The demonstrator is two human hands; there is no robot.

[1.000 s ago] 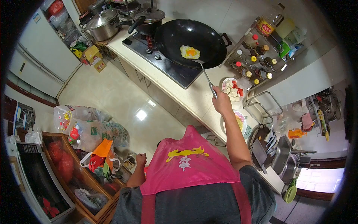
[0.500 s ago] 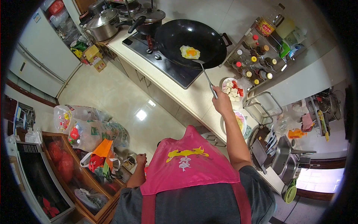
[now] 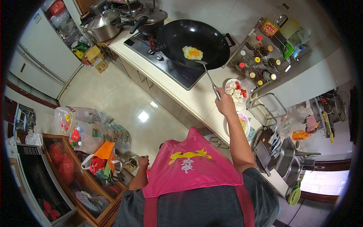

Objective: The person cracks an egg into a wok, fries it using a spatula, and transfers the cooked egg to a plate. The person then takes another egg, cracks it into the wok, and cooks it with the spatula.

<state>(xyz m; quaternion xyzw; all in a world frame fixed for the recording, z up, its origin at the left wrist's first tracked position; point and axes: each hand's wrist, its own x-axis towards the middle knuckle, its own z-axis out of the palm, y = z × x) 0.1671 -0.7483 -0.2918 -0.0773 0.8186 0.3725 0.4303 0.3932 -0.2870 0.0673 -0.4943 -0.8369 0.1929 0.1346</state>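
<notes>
My right hand is closed around the handle of a metal spatula. The spatula's blade reaches into a large black wok, at the near edge of a fried egg. White has set around the egg's orange yolk. My left hand hangs low beside the pink apron, its fingers curled, with nothing seen in it. Close to my right hand, a bowl holds white cubes and red pieces. A second bowl with yellowish food is partly hidden under my right forearm.
The wok stands on a black gas stove, beside a lidded black pot and a steel pot. Seasoning bottles fill a rack at the right. A sink lies farther right. Plastic bags sit on the floor at left.
</notes>
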